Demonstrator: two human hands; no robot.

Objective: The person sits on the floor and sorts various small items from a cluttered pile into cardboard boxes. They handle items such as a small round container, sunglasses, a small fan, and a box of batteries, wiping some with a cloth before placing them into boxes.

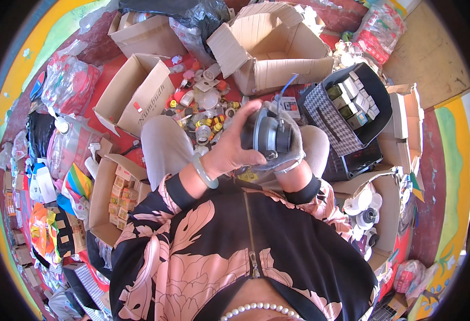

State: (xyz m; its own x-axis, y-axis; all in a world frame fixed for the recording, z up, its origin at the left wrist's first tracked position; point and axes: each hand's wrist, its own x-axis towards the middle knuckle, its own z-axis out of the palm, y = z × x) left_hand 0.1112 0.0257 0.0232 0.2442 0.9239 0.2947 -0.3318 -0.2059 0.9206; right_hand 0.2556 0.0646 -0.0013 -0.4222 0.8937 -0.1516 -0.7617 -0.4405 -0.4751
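Grey round lamp fitting (268, 134) clamped between left hand (234, 145) and gloved right hand (291, 143), above lap.

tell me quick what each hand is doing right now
Left hand: closed on the grey round part.
Right hand: in a grey glove, cupping the same part from behind.

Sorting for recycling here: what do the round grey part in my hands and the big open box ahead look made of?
Round grey part: probably moulded plastic or painted metal, smooth with a dull sheen; can't tell which. Big open box: corrugated cardboard, matte brown, creased flaps.
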